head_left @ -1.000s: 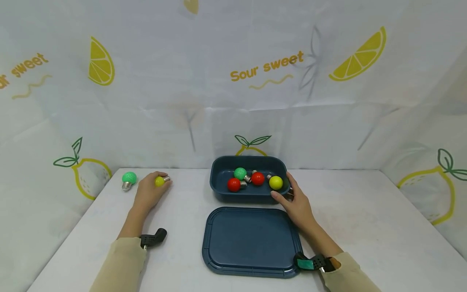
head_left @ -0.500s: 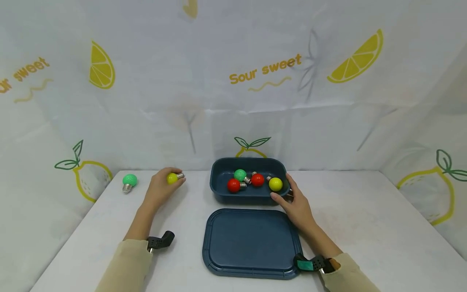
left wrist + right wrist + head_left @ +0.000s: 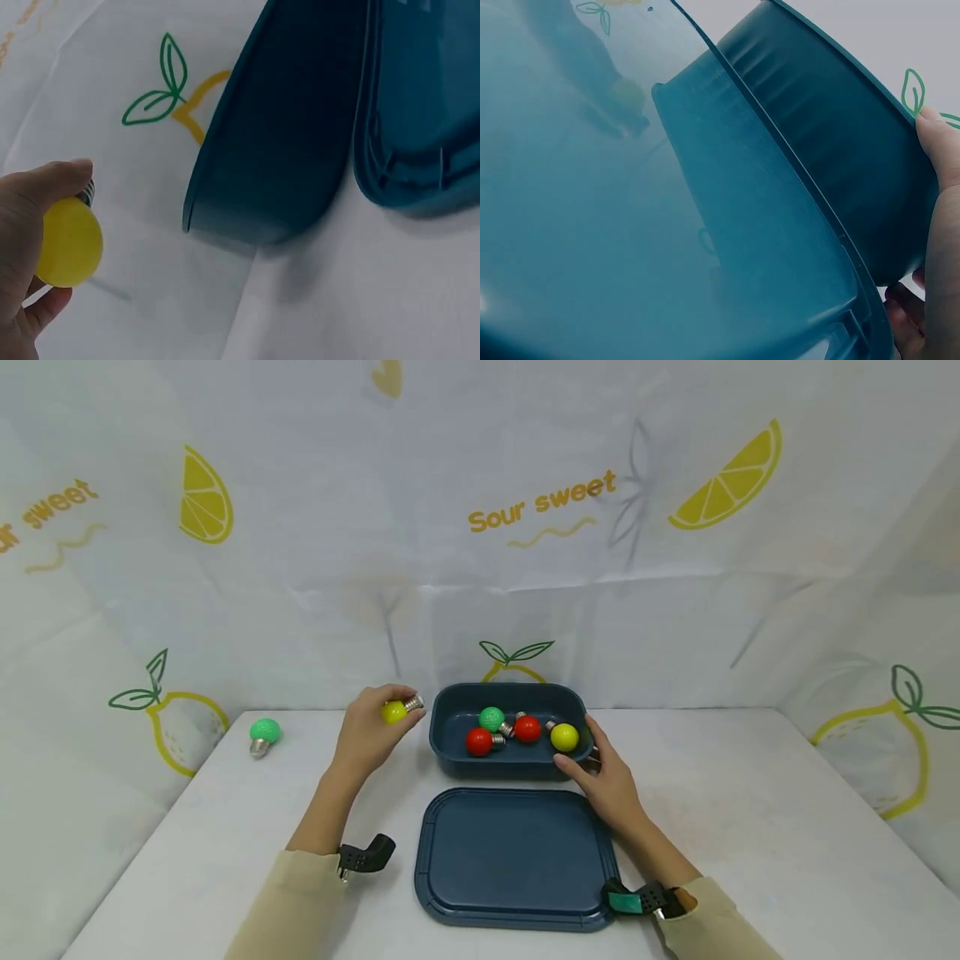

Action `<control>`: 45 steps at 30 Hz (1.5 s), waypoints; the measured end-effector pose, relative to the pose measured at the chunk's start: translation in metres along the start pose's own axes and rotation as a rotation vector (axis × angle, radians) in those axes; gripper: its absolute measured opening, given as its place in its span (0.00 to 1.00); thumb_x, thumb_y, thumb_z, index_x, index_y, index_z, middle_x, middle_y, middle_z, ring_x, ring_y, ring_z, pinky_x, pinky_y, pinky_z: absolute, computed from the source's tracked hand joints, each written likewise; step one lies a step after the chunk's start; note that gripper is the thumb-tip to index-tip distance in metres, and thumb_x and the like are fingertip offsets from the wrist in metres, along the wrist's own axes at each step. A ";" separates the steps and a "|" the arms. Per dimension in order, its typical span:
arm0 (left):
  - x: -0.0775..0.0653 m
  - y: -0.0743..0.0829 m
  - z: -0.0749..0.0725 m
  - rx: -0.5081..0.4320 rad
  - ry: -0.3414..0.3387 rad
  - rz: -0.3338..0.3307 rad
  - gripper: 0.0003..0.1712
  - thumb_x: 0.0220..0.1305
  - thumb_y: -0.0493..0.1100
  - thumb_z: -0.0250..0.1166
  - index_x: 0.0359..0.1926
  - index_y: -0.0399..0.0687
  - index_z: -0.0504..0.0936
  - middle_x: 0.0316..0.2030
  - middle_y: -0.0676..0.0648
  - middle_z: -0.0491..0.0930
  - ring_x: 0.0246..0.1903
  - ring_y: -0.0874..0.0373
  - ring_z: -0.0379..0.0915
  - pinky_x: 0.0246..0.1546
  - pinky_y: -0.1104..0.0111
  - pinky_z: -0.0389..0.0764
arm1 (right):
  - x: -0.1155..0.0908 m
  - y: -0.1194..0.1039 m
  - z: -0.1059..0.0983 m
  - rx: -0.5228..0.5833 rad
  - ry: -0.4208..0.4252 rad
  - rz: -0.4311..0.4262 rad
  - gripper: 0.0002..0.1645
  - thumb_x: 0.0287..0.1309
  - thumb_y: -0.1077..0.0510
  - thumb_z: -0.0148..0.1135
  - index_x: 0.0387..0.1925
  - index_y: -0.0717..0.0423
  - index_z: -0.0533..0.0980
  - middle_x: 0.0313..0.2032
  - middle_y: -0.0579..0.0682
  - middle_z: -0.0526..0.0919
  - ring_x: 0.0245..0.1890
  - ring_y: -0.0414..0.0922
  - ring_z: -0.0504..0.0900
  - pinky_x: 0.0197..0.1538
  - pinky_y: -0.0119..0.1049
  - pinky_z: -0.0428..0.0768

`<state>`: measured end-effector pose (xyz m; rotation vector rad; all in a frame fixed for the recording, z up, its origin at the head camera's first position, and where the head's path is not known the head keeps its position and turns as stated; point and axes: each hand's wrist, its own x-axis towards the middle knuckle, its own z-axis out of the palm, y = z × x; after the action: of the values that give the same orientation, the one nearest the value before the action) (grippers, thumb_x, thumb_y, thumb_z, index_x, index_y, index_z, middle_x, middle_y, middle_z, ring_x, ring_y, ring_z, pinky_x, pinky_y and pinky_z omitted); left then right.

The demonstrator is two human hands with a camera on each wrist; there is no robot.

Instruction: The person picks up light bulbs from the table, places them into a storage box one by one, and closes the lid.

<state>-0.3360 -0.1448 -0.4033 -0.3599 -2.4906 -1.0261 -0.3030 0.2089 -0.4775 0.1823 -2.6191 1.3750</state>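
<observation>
My left hand [image 3: 368,732] pinches a yellow light bulb [image 3: 393,712] above the table, just left of the dark blue box [image 3: 487,768]. The bulb's metal screw base points right, toward the box. In the left wrist view the yellow globe [image 3: 71,244] shows between thumb and fingers. My right hand [image 3: 611,785] grips the box at its right end, thumb on the front side. In the right wrist view its fingers [image 3: 906,319] reach around the far side. Inside the box lie two red bulbs [image 3: 527,729], a green bulb [image 3: 491,719] and another yellow bulb [image 3: 564,737].
A dark blue lid [image 3: 516,860] lies flat in front of the box, beneath my right wrist. Another green bulb [image 3: 265,730] lies at the table's left back. A white lemon-printed sheet [image 3: 337,610] hangs behind the white table [image 3: 750,827].
My left hand has carried the yellow bulb rightward and up from the left of the table to beside the box. My right hand stays on the box's right end.
</observation>
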 end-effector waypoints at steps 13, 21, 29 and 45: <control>0.025 0.035 0.044 -0.104 0.015 0.005 0.20 0.64 0.49 0.71 0.54 0.46 0.85 0.50 0.45 0.87 0.50 0.49 0.81 0.51 0.56 0.84 | -0.001 -0.003 -0.002 -0.003 0.004 0.024 0.52 0.67 0.43 0.63 0.81 0.47 0.46 0.76 0.63 0.60 0.64 0.64 0.77 0.61 0.57 0.81; 0.017 0.031 0.067 -0.117 -0.042 -0.029 0.20 0.62 0.49 0.73 0.50 0.44 0.85 0.45 0.45 0.89 0.47 0.52 0.86 0.51 0.58 0.86 | -0.006 -0.002 0.003 -0.008 -0.006 0.050 0.53 0.66 0.42 0.64 0.81 0.46 0.46 0.76 0.63 0.61 0.65 0.63 0.77 0.62 0.57 0.80; 0.020 0.027 0.076 -0.089 -0.060 -0.029 0.20 0.63 0.46 0.73 0.53 0.43 0.85 0.47 0.43 0.88 0.50 0.48 0.86 0.54 0.56 0.85 | -0.002 -0.002 0.001 -0.010 -0.002 0.053 0.54 0.65 0.39 0.63 0.81 0.45 0.46 0.76 0.62 0.61 0.65 0.63 0.76 0.63 0.58 0.79; 0.020 0.037 0.091 0.015 -0.121 0.015 0.17 0.61 0.48 0.73 0.50 0.49 0.87 0.43 0.48 0.89 0.42 0.54 0.85 0.45 0.60 0.86 | 0.000 -0.005 0.001 0.009 -0.001 0.058 0.53 0.65 0.41 0.64 0.81 0.45 0.46 0.76 0.62 0.60 0.65 0.63 0.76 0.63 0.57 0.79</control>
<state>-0.3646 -0.0529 -0.4294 -0.4481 -2.5965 -1.0070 -0.3025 0.2054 -0.4739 0.1097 -2.6398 1.4050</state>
